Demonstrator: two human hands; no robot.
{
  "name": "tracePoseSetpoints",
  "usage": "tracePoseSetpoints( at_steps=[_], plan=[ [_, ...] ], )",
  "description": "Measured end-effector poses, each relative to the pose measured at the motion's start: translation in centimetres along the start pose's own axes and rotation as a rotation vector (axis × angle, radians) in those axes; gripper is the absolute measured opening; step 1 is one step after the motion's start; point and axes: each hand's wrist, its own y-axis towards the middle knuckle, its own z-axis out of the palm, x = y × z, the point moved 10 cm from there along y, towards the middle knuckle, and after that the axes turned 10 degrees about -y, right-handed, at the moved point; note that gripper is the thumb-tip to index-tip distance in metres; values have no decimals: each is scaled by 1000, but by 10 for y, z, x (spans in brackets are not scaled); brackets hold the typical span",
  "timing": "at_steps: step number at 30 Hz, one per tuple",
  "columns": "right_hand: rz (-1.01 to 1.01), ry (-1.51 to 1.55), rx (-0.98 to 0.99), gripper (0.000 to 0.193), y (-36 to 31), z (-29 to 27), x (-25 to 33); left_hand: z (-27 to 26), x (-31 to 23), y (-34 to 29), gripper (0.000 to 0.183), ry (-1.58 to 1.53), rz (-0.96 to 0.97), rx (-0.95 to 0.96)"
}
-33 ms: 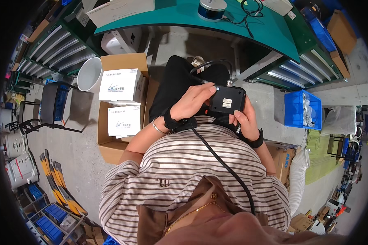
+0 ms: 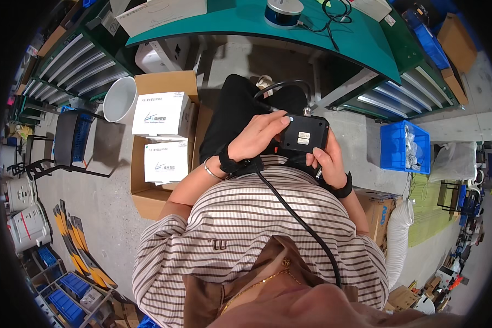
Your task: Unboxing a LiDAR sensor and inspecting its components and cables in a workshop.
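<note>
A flat black electronic box (image 2: 299, 146) with two pale labels and corner screws is held over my lap. My left hand (image 2: 258, 135) grips its left side, fingers together and fingertips at the upper left corner. Around the right edge wraps my right hand (image 2: 330, 159), its thumb on the lower right of the face; the other fingers are partly hidden. From a metal connector (image 2: 306, 111) on the far edge, a black cable (image 2: 290, 82) loops up and left. Another black cable (image 2: 295, 213) runs from near my left wrist down across my striped shirt.
A green worktable (image 2: 229, 25) ahead carries a silver-and-blue cylindrical device (image 2: 283, 13) with a cable. On my left stand an open cardboard carton (image 2: 142, 205) holding white boxes (image 2: 165, 163), a white bin (image 2: 120, 99) and a black chair (image 2: 65, 136). To the right is a blue crate (image 2: 391, 147).
</note>
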Motion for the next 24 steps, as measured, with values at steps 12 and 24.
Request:
tracePoseSetpoints(
  at_steps=[12, 24],
  plan=[
    [-56, -34, 26, 53, -1, 2, 3, -3, 7, -1, 37, 133, -77, 15],
    [-16, -55, 57, 54, 0, 7, 0, -9, 6, 0, 39, 207, -69, -48]
  ],
)
